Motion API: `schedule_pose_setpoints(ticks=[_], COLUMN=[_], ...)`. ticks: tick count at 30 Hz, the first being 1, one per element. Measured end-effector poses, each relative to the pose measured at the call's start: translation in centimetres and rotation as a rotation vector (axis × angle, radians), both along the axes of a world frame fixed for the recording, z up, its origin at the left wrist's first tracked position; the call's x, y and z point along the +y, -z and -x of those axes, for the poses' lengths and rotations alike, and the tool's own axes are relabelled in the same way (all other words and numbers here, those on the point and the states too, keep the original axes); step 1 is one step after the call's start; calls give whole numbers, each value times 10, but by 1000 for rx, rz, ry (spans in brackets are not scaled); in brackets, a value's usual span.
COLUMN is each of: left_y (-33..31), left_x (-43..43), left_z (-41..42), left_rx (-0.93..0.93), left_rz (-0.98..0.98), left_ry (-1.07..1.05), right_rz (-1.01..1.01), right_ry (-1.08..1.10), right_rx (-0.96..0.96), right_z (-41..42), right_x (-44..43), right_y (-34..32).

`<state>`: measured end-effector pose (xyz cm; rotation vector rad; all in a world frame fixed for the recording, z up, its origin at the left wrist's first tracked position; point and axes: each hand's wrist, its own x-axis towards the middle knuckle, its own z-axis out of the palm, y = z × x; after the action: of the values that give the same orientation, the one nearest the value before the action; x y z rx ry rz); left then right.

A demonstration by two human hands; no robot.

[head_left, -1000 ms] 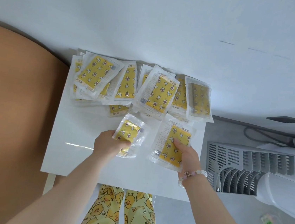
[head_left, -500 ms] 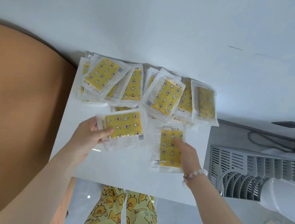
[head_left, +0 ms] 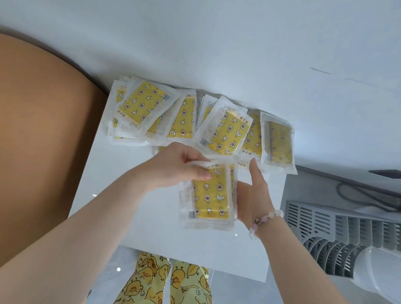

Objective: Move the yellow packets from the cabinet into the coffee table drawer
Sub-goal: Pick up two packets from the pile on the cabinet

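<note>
Fingers of the left hand (head_left: 179, 172) curl over the top edge of a small stack of flat yellow packets in clear plastic wrappers (head_left: 210, 195), pinching it, at the middle of the frame. The right hand (head_left: 251, 197) lies against the stack's right edge with its fingers apart and the forefinger pointing up; it steadies the stack rather than clamps it, so far as I can tell.

Judging by how thin they look, these packets are light and limp, and the glossy film is likely slippery, so one sleeve may slide off another. A grip across the short edges, thumb on top and fingers beneath, seems surest; a pinch on one corner would probably let the stack fan out.

Just above the hands, across the upper middle of the frame, the remaining yellow packets (head_left: 224, 132) lie in overlapping heaps along the back of the white cabinet top (head_left: 155, 229), against the pale wall (head_left: 208, 27). One packet at the right end hangs slightly over the cabinet's right edge and could drop.

Bare white surface lies below and left of the hands, giving room to square the stack. An orange-brown panel (head_left: 25, 144) borders the left side; a grey slatted appliance (head_left: 342, 233) stands at the right. No coffee table drawer shows.
</note>
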<state>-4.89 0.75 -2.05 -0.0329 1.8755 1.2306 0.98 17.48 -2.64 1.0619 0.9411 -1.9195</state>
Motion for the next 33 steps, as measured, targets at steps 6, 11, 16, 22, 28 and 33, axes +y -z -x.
schedule_pose_setpoints(ticks=[6, 11, 16, 22, 28, 33], left_y=[3, 8, 10, 10, 9, 13], left_x=[29, 34, 41, 51, 55, 58], left_z=[1, -6, -7, -4, 8, 29], left_rx=[138, 234, 327, 481, 515, 487], left_rz=[150, 192, 254, 373, 351, 397], left_ry=[95, 42, 75, 194, 210, -309], right_rz=[-37, -131, -210, -361, -360, -341], right_ry=[39, -51, -100, -158, -83, 37], right_rx=[192, 232, 171, 191, 164, 133], right_z=[-3, -16, -22, -22, -22, -26], right_x=[-6, -10, -5, -4, 3, 16], right_y=[7, 19, 24, 26, 27, 27])
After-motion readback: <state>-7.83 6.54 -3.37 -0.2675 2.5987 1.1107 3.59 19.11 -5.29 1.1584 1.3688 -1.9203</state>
